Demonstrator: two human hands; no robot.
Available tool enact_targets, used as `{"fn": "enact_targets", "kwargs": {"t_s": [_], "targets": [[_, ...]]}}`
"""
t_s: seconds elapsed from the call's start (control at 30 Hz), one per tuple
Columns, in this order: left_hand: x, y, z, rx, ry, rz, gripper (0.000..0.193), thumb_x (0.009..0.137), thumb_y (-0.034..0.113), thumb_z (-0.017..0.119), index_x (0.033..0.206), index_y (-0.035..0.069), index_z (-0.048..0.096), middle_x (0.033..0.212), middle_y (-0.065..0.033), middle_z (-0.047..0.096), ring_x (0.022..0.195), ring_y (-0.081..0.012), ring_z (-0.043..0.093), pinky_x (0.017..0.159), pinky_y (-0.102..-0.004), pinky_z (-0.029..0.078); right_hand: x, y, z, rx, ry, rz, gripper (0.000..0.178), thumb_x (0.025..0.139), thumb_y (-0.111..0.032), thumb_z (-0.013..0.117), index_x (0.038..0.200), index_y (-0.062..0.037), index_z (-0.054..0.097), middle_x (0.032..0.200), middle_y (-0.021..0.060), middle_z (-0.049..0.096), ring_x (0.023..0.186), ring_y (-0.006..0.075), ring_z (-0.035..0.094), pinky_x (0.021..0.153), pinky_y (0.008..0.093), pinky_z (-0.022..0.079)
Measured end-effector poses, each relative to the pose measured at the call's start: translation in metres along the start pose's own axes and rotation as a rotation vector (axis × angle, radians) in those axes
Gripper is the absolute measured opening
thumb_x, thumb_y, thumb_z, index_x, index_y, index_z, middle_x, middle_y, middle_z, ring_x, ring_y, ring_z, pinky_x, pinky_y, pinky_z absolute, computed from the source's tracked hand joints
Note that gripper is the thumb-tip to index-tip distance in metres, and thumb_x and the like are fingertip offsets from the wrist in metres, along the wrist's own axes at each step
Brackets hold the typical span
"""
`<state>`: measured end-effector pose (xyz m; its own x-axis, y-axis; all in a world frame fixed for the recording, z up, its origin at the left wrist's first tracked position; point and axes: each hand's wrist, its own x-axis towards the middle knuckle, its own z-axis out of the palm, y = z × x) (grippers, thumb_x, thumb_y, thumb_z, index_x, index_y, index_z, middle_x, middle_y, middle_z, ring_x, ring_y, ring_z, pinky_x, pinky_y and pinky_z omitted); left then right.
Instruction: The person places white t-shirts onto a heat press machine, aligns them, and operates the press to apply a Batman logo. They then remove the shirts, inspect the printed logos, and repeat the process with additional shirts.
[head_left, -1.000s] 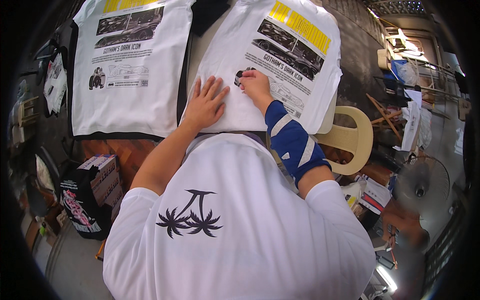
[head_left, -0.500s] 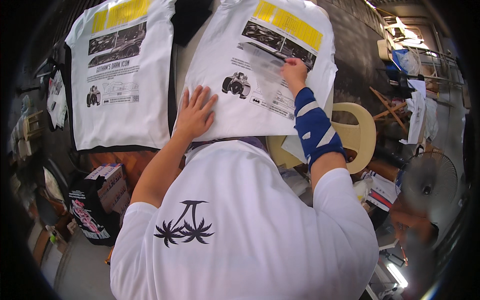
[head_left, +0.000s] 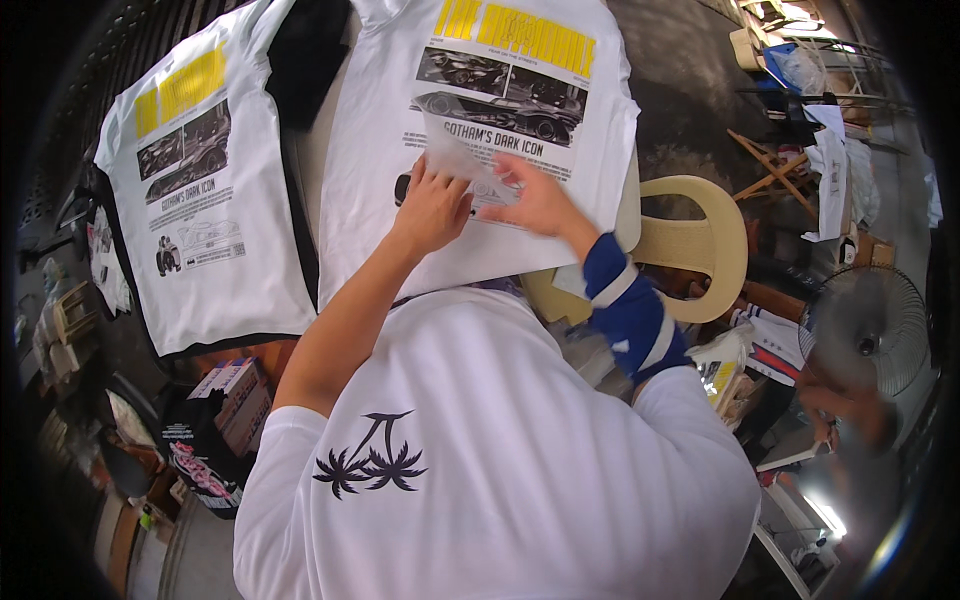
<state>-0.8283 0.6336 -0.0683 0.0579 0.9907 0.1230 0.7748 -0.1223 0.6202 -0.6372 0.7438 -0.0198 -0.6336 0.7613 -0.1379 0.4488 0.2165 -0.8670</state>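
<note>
A white T-shirt (head_left: 365,130) lies spread in front of me, printed with a yellow headline, dark car pictures and lines of text. Over the lower part of that print is a thin translucent sheet (head_left: 452,152), crumpled and lifted in places. My left hand (head_left: 432,208) has its fingers bunched on the sheet's near edge. Just to its right, my right hand (head_left: 545,200) is open above the shirt, thumb and fingers apart around the sheet's right side. The hands partly cover the small car drawings.
A second white shirt (head_left: 210,270) with the same print lies to the left, with black fabric (head_left: 305,65) between the two. At right are a cream plastic chair (head_left: 725,245) and a fan (head_left: 865,340). A carton (head_left: 240,395) stands at lower left.
My right hand has drawn the translucent sheet toward me and let go, uncovering the title line. My left hand has moved right, from the shirt's lower left onto the sheet.
</note>
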Motion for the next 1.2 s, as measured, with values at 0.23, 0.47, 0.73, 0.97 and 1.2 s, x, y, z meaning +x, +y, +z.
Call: {"fn": "enact_targets", "kwargs": {"t_s": [0.23,0.47,0.73,0.97,1.2], "targets": [[0.004,-0.024,0.006,0.289,0.028,-0.079,0.061,0.094,0.034,0.058,0.148,0.011,0.044,0.157,-0.0141,0.037,0.149,-0.0372,0.027,0.121,-0.0602,0.012,0.030,0.080,-0.032,0.183,0.101,0.391,0.014,0.088,-0.013,0.074,0.093,-0.0002,0.071,0.070,0.0029,0.067,0.063,0.0126,0.064,0.057,0.0310,0.052],[-0.004,-0.031,0.009,0.445,-0.080,-0.161,0.071,0.097,0.047,0.049,0.158,0.014,0.031,0.165,-0.0136,0.024,0.154,-0.0362,0.014,0.122,-0.0591,0.004,0.110,0.114,-0.124,0.186,0.035,0.491,0.012,0.086,-0.010,0.073,0.095,-0.0012,0.073,0.079,0.0049,0.071,0.062,0.0115,0.065,0.058,0.0281,0.053],[-0.001,-0.029,0.006,0.453,-0.109,-0.154,0.073,0.096,0.047,0.049,0.157,0.011,0.032,0.165,-0.0153,0.023,0.153,-0.0383,0.014,0.121,-0.0619,0.004,0.140,0.188,-0.246,-0.433,0.422,0.444,0.029,0.076,-0.038,0.075,0.098,-0.0186,0.079,0.093,0.0092,0.076,0.090,0.0290,0.072,0.084,0.0381,0.056],[-0.001,-0.029,0.005,0.433,-0.120,-0.153,0.073,0.097,0.046,0.047,0.157,0.009,0.031,0.165,-0.0174,0.023,0.153,-0.0399,0.012,0.121,-0.0625,0.002,-0.008,0.185,-0.389,-0.391,1.007,0.531,0.015,0.087,-0.011,0.073,0.099,-0.0025,0.073,0.085,0.0062,0.070,0.066,0.0155,0.066,0.057,0.0295,0.055],[-0.023,-0.023,0.006,0.369,-0.081,-0.148,0.072,0.097,0.047,0.049,0.156,0.009,0.033,0.164,-0.0176,0.024,0.153,-0.0383,0.014,0.120,-0.0627,0.003,-0.274,0.173,-0.357,0.273,1.423,0.534,0.015,0.092,-0.007,0.062,0.106,-0.0070,0.067,0.077,0.0007,0.062,0.061,0.0110,0.056,0.050,0.0249,0.043]]}}
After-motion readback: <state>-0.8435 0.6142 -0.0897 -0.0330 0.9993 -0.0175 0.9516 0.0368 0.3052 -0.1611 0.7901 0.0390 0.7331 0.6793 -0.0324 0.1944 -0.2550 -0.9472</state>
